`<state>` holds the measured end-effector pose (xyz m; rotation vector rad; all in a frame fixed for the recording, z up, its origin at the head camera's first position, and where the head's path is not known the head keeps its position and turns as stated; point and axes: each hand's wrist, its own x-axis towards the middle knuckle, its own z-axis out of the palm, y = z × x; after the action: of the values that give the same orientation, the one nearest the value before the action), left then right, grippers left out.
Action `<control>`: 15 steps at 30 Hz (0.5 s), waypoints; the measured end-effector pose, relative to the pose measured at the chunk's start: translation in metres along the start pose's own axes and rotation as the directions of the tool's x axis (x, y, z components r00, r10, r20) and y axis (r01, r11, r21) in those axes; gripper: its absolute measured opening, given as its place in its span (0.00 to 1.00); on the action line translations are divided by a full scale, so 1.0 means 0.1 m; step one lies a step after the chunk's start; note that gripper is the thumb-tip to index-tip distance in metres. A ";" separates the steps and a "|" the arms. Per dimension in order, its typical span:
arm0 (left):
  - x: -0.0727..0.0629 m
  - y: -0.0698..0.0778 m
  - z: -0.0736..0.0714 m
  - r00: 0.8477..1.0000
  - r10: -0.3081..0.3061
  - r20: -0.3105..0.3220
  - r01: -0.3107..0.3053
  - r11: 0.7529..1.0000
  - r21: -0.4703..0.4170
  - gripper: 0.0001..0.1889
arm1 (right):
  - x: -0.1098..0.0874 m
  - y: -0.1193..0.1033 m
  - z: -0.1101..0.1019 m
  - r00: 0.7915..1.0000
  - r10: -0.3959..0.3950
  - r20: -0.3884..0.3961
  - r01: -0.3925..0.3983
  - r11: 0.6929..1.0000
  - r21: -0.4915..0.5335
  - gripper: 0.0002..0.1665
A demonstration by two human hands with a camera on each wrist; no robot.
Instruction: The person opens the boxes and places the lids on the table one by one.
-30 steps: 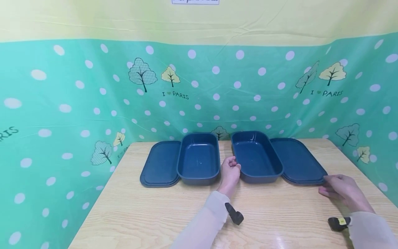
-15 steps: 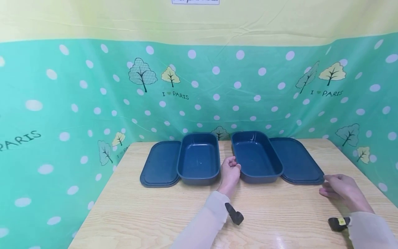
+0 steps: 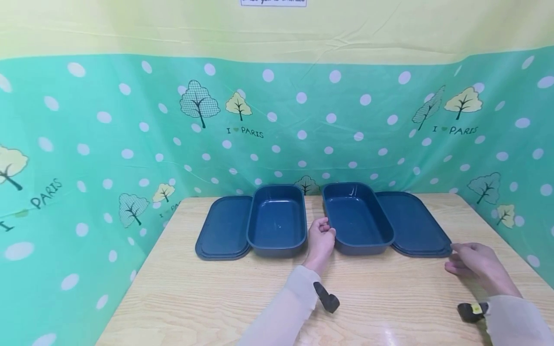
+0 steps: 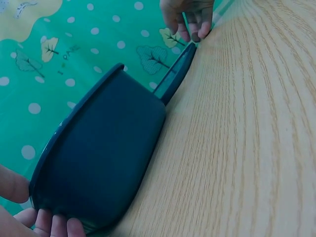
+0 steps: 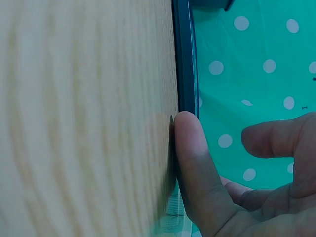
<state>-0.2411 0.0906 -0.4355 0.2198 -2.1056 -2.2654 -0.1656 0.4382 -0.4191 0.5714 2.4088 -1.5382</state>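
Two dark blue rectangular food containers stand uncovered on the table. My left hand [image 3: 321, 245] sits between them, its thumb at the rim and its curled fingers against the wall of the right container [image 3: 357, 218]. The left wrist view shows that wall from the side. Flat to the right of this container lies a matching lid [image 3: 411, 223], its left part hidden behind the container. At the lid's near right corner is my right hand [image 3: 478, 264]. In the right wrist view one fingertip [image 5: 190, 131] touches the lid's edge, while another finger stands apart from it.
The left container [image 3: 277, 221] stands beyond my left hand, with a second lid [image 3: 225, 228] flat on its left side. Behind the light wooden table [image 3: 195, 302] hangs a green and yellow curtain [image 3: 277, 120] with dots and trees.
The right lid has shifted slightly left toward the right container since a second ago. Both hands have stayed almost where they were, and the containers have not moved.
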 end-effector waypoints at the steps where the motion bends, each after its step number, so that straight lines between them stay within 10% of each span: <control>1: 0.00 0.00 0.00 1.000 -0.001 -0.001 0.001 1.000 0.000 0.18 | 0.00 0.00 0.00 1.000 0.000 0.004 0.000 1.000 0.003 0.41; 15: 0.00 -0.01 0.01 1.000 0.009 -0.009 -0.009 1.000 0.015 0.17 | -0.03 0.03 -0.02 0.999 -0.048 0.025 0.048 0.999 -0.010 0.44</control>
<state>-0.2417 0.0917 -0.4368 0.2203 -2.1155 -2.2407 -0.1620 0.4405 -0.4197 0.4926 2.4274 -1.5418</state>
